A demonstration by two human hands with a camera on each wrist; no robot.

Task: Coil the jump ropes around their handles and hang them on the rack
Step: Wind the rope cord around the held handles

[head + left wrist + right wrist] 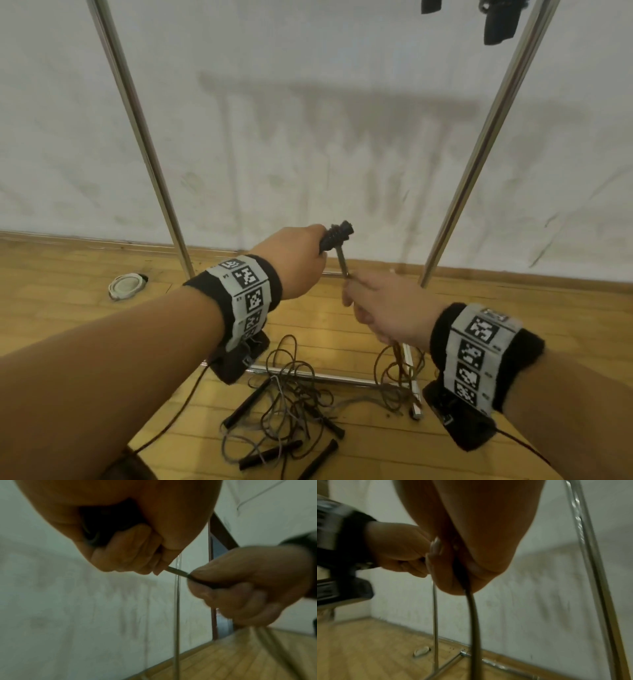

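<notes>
My left hand [296, 258] grips black jump rope handles [337, 234] with a few turns of rope wound round their tip. A taut stretch of brown rope [342, 265] runs from there down into my right hand [380, 308], which grips it just below and to the right. The rest of that rope [394, 373] hangs from the right fist to the floor. In the left wrist view my left hand [130, 553] curls round the dark handle, and the rope [178, 572] crosses to my right hand [240, 585]. In the right wrist view the rope [473, 615] drops out of my right hand [467, 574].
Two chrome rack uprights [140, 137] [493, 137] rise on either side, with base bars [308, 375] on the wooden floor. Several more ropes with black handles [284, 421] lie tangled below my hands. Dark items [500, 24] hang at the top right. A white round floor fitting [125, 286] sits at the left.
</notes>
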